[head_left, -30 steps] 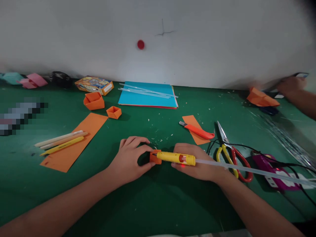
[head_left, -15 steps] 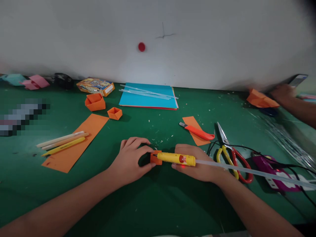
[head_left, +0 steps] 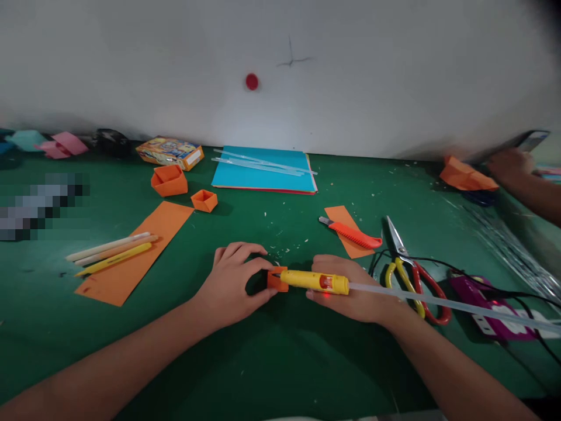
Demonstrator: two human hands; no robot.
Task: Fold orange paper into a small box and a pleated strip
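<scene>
Between the thumb and forefinger of my left hand (head_left: 234, 283) is a small orange paper box (head_left: 277, 283), its rim partly hidden by the fingers and the nozzle. My right hand (head_left: 350, 289) grips a yellow hot glue gun (head_left: 313, 282), whose tip points left into the small box. A long clear glue stick (head_left: 438, 301) runs out of the gun's back end over my right wrist. A red light glows under the gun. Two more orange boxes, a larger one (head_left: 169, 182) and a smaller one (head_left: 204, 202), stand farther back on the left.
An orange paper strip (head_left: 131, 263) bears several pencils (head_left: 114, 254). To the right lie an orange utility knife (head_left: 355, 234), scissors (head_left: 407, 275) and a purple power strip (head_left: 491, 307) with black cables. Glue sticks rest on blue paper (head_left: 263, 178). Another person's hand (head_left: 511, 166) is at far right.
My hands, the small box and the glue gun stay almost still. The view shifts very slightly. At far right the other person's hand moves a little.
</scene>
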